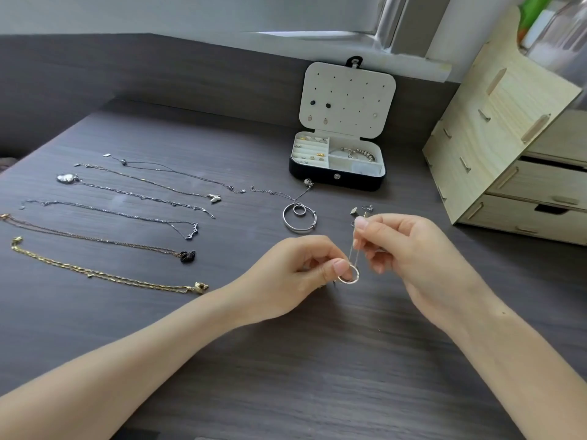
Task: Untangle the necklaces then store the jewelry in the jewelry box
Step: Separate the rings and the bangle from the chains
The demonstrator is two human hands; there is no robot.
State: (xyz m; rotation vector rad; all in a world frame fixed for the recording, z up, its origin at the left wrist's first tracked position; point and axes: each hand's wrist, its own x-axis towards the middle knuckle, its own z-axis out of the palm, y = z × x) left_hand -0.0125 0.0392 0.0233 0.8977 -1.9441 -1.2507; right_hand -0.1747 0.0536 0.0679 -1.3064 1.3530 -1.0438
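Necklace (pixel 356 278) pinched by left hand (pixel 295 274) and right hand (pixel 409 249).

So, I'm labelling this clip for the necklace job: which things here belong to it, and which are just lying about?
Part of the job: ring-pendant necklace, pinched by left hand and right hand; row of straightened necklaces; circle-pendant necklace; small earrings; open jewelry box.
Just lying about: wooden drawer organizer; green item behind it.

The drawers (pixel 508 138) by the table's (pixel 286 360) right edge are cut off. Bits in the jewelry box (pixel 359 181) (so tiny) are too small to tell. The left hand (pixel 295 274) hides part of the ring (pixel 355 278).
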